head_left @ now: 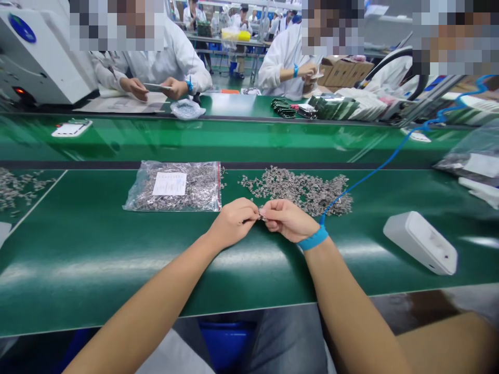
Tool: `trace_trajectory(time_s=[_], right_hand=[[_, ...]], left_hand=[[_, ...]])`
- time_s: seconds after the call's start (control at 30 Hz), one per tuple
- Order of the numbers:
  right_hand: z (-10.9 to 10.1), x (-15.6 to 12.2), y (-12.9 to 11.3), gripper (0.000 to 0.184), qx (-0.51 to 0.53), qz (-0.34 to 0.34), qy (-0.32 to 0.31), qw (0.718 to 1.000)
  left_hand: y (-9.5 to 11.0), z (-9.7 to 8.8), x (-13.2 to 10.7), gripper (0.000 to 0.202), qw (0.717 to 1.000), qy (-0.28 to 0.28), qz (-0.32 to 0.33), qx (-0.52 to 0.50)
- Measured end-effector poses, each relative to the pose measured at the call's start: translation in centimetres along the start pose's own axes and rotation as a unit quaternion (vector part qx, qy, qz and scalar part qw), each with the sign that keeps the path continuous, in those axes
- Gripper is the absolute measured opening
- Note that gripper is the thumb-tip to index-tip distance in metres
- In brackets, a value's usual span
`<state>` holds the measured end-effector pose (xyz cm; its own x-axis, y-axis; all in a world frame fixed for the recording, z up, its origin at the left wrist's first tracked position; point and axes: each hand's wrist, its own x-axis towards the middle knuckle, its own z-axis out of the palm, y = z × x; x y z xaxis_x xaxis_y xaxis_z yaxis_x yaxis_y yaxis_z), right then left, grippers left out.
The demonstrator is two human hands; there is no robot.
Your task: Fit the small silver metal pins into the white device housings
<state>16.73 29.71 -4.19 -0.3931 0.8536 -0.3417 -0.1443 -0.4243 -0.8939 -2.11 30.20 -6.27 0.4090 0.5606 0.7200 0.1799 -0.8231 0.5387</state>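
Low over the green bench top, my left hand [236, 221] and my right hand [286, 219] meet, fingertips pinched together. Between them is a small silvery metal part [261, 213], mostly covered by the fingers, so its exact kind is unclear. Both hands are closed on it. A loose pile of similar small metal parts [300, 188] spreads just beyond my right hand. Behind my left hand lies a clear zip bag [202, 189] full of such parts, with a white label [170, 184]. A blue wrist strap [314, 238] circles my right wrist.
The strap's blue cord [374, 170] runs up to the right. A white wedge-shaped device [421, 243] stands at the right. More metal parts [19, 189] lie far left. Across a green conveyor belt [218, 137] sit co-workers in white coats [175, 47]; stacked circuit boards [331, 105] lie there.
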Motion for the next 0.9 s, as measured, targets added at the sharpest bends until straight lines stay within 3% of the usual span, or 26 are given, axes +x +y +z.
trace_trajectory(time_s=[0.17, 0.37, 0.53, 0.63, 0.7, 0.77, 0.9], right_hand=[[0.2, 0.4, 0.4, 0.043, -0.085, -0.075, 0.048, 0.992], [1.0, 0.7, 0.7, 0.037, -0.192, -0.129, 0.062, 0.971], [0.9, 1.0, 1.1, 0.026, -0.216, -0.161, 0.067, 0.961], [0.5, 1.4, 1.0, 0.015, -0.249, -0.195, 0.106, 0.943], [0.4, 1.7, 1.0, 0.005, -0.272, -0.233, 0.153, 0.921], [0.3, 2.0, 0.9, 0.011, -0.303, -0.278, 0.194, 0.890], [-1.8, 1.2, 0.8, 0.016, -0.452, -0.329, 0.252, 0.790]], left_hand=[[-0.4, 0.1, -0.3, 0.020, 0.999, -0.003, -0.013, 0.042], [-0.3, 0.1, -0.2, 0.016, 0.993, -0.036, -0.078, 0.082], [-0.8, 0.2, -0.4, 0.014, 0.992, -0.040, -0.044, 0.111], [-1.2, -0.2, -0.2, 0.013, 0.984, -0.024, -0.063, 0.164], [-1.4, -0.7, -0.1, 0.014, 0.969, -0.027, -0.089, 0.228], [-1.6, -1.3, 0.1, 0.019, 0.941, -0.039, -0.111, 0.317], [-2.3, -2.1, 0.5, 0.031, 0.872, -0.041, -0.146, 0.466]])
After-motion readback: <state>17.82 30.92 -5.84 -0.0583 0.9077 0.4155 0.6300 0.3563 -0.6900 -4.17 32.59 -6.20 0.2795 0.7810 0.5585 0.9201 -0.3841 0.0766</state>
